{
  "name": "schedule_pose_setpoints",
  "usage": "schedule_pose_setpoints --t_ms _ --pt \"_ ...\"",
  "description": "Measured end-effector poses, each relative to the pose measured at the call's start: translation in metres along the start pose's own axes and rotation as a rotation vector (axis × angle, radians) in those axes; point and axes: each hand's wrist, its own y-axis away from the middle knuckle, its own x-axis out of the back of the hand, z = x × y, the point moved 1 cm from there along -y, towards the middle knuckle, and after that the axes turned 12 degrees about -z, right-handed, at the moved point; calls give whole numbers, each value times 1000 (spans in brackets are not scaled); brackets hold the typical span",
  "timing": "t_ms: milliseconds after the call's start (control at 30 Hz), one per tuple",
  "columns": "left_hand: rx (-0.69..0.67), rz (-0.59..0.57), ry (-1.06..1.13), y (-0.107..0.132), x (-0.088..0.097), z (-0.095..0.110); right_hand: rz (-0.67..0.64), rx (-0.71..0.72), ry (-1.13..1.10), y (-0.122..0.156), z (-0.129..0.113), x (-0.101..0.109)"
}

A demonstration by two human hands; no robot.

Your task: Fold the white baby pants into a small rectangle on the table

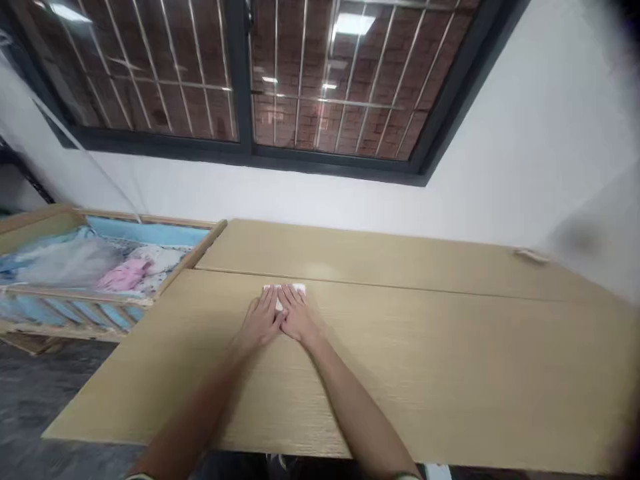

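Note:
Both my hands lie flat, side by side, on a small white folded cloth or paper (299, 289) at the middle of a light wooden table (450, 360). My left hand (261, 321) covers its left part with fingers stretched forward. My right hand (300, 316) presses on its right part, fingers also stretched out. Only the far edge and right corner of the white piece show beyond my fingertips.
A wooden crib (100, 267) with blue lining and pink and white fabric stands at the table's left end. A second tabletop (400, 257) lies behind, against a white wall under a barred window. A small pale object (531, 255) sits at the far right.

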Motion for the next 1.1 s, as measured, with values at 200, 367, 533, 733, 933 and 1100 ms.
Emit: schedule_pose_setpoints --t_ms 200,367,533,733,933,1100 --pt "99 35 -34 3 -8 -14 63 -102 -53 11 26 4" --pt "74 157 -1 3 -4 -15 73 -71 -68 13 36 2" --pt "-101 232 67 2 8 -8 143 -24 -125 16 39 0" --pt "-103 119 166 -8 1 -7 102 -13 -184 17 43 2" --pt "-75 154 202 -16 1 -3 191 -63 -204 12 45 3" --pt "-96 191 252 -13 10 1 340 -46 -242 15 40 11"
